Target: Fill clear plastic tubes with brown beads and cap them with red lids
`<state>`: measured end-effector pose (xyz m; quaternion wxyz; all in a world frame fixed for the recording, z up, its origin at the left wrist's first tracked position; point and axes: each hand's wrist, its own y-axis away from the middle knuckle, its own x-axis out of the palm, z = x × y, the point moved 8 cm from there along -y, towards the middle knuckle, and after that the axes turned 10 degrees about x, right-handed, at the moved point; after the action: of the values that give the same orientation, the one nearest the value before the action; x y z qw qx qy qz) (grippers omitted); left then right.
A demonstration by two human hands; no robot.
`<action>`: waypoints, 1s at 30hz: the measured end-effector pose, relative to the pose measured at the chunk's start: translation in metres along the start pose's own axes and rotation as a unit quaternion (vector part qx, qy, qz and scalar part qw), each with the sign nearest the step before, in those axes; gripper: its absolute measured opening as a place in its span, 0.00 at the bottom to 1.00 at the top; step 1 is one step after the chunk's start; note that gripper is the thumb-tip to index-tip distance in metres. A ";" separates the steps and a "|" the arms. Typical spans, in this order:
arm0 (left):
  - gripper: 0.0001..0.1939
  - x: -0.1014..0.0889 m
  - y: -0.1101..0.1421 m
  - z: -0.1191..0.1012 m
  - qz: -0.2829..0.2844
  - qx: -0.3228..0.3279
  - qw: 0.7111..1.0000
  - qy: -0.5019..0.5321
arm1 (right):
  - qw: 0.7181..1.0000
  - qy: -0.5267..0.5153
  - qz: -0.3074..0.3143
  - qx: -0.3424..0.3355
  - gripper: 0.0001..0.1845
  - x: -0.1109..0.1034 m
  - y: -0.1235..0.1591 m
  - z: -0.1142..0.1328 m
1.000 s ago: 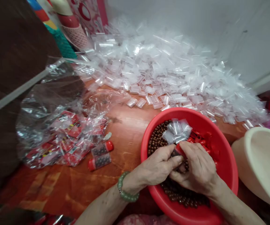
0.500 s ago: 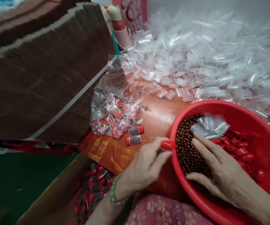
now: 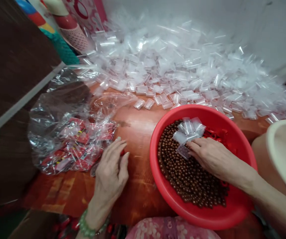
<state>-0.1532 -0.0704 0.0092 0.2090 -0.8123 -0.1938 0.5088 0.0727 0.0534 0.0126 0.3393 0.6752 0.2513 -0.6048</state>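
Fingers [image 3: 195,148] of right hand [image 3: 214,159] bunched together, tips at 1 clear plastic tube [image 3: 183,151]; thumb hidden, can't tell if it's gripped. Tube flat-sided, see-through, tilted over glossy round brown beads [image 3: 195,186] in red basin [image 3: 152,149]. More clear tubes [image 3: 189,127] heaped on beads just behind it. Red caps [image 3: 223,132] along basin's right side, partly blocked by right hand and forearm.

Left hand [image 3: 109,172] low over worktop [image 3: 138,132], beside clear plastic bag [image 3: 55,109] with red packets [image 3: 78,132]. Its fingers curved, thumb apart; 1 small red end [image 3: 122,152] shows in the gap. Rest covered by hand, can't tell if held. Dark tube end [image 3: 93,170] pokes out left of hand, mostly hidden.

Big clear tube pile [image 3: 177,69] at back, blurry toward top. Cream tub [image 3: 273,149] cut off at right edge.
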 end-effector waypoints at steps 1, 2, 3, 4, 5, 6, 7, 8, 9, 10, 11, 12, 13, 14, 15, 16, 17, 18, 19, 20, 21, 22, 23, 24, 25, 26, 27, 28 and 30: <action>0.15 0.003 -0.008 -0.012 -0.010 0.001 0.999 0.033 | 1.000 0.002 0.005 0.011 0.05 0.000 -0.010 0.001; 0.16 0.006 -0.016 -0.025 -0.022 0.007 0.998 0.066 | 1.000 0.003 0.004 0.019 0.06 0.000 -0.021 0.003; 0.16 0.009 -0.022 -0.038 -0.032 0.018 0.995 0.098 | 1.000 0.001 0.007 0.021 0.06 0.001 -0.032 0.006; 0.15 0.012 -0.027 -0.049 -0.040 0.028 0.991 0.128 | 1.000 0.002 0.015 0.024 0.06 0.003 -0.042 0.009; 0.15 0.016 -0.031 -0.058 -0.046 0.036 0.986 0.154 | 0.999 0.004 0.024 0.026 0.06 0.006 -0.050 0.011; 0.15 0.020 -0.033 -0.066 -0.046 0.044 0.982 0.175 | 0.999 0.005 0.031 0.026 0.06 0.009 -0.057 0.014; 0.15 0.025 -0.035 -0.072 -0.042 0.052 0.980 0.188 | 0.999 0.006 0.035 0.026 0.07 0.012 -0.062 0.015; 0.15 0.029 -0.036 -0.077 -0.035 0.061 0.979 0.193 | 0.999 0.010 0.036 0.026 0.08 0.014 -0.065 0.015; 0.15 0.033 -0.036 -0.080 -0.027 0.071 0.979 0.192 | 0.999 0.007 0.032 0.025 0.09 0.014 -0.067 0.014; 0.15 0.035 -0.037 -0.082 -0.021 0.078 0.979 0.186 | 0.999 -0.010 0.026 0.024 0.10 0.014 -0.067 0.012; 0.15 0.037 -0.038 -0.082 -0.016 0.083 0.980 0.180 | 0.998 -0.048 0.019 0.022 0.10 0.011 -0.067 0.008; 0.15 0.037 -0.040 -0.082 -0.012 0.085 0.981 0.174 | 0.993 -0.112 0.014 0.024 0.11 0.008 -0.066 0.004; 0.15 0.037 -0.042 -0.081 -0.006 0.082 0.982 0.167 | 0.980 -0.198 0.014 0.028 0.12 0.005 -0.064 -0.002; 0.15 0.037 -0.045 -0.081 0.003 0.077 0.984 0.160 | 0.954 -0.298 0.017 0.033 0.13 0.002 -0.063 -0.008; 0.16 0.037 -0.049 -0.081 0.012 0.073 0.986 0.152 | 0.916 -0.400 0.026 0.038 0.15 0.001 -0.061 -0.012; 0.18 0.038 -0.052 -0.082 0.024 0.072 0.987 0.145 | 0.871 -0.488 0.038 0.041 0.17 0.000 -0.060 -0.016; 0.20 0.039 -0.055 -0.084 0.036 0.071 0.987 0.138 | 0.826 -0.560 0.052 0.042 0.18 -0.001 -0.059 -0.017; 0.22 0.041 -0.057 -0.086 0.048 0.070 0.987 0.133 | 0.785 -0.615 0.068 0.039 0.20 -0.001 -0.058 -0.016; 0.24 0.044 -0.058 -0.088 0.057 0.070 0.987 0.131 | 0.751 -0.653 0.086 0.034 0.21 0.000 -0.057 -0.013; 0.25 0.046 -0.059 -0.089 0.063 0.070 0.987 0.129 | 0.726 -0.678 0.107 0.031 0.21 0.001 -0.056 -0.010; 0.25 0.049 -0.059 -0.090 0.067 0.070 0.987 0.128 | 0.709 -0.693 0.127 0.029 0.20 0.003 -0.055 -0.006; 0.25 0.051 -0.058 -0.091 0.068 0.071 0.987 0.128 | 0.700 -0.700 0.141 0.027 0.19 0.004 -0.054 -0.003; 0.24 0.053 -0.058 -0.092 0.065 0.076 0.986 0.131 | 0.698 -0.700 0.149 0.024 0.18 0.005 -0.053 -0.001; 0.23 0.054 -0.057 -0.092 0.062 0.081 0.985 0.137 | 0.705 -0.694 0.149 0.019 0.17 0.005 -0.052 0.000; 0.23 0.055 -0.057 -0.091 0.060 0.084 0.984 0.146 | 0.722 -0.678 0.140 0.012 0.16 0.003 -0.051 0.000; 0.22 0.055 -0.057 -0.090 0.059 0.085 0.982 0.158 | 0.750 -0.650 0.121 0.003 0.15 0.000 -0.050 -0.002; 0.21 0.055 -0.057 -0.089 0.060 0.084 0.979 0.174 | 0.785 -0.612 0.097 -0.010 0.14 -0.005 -0.048 -0.003; 0.18 0.055 -0.058 -0.088 0.064 0.082 0.976 0.191 | 0.821 -0.566 0.070 -0.029 0.14 -0.011 -0.046 -0.003; 0.12 0.055 -0.060 -0.086 0.079 0.074 0.970 0.219 | 0.877 -0.475 0.028 -0.069 0.15 -0.020 -0.041 0.000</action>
<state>-0.0587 -0.0034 0.0339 0.2650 -0.8991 -0.0400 0.3462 0.0390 0.0807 0.0263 0.4806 0.2878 0.0821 -0.8243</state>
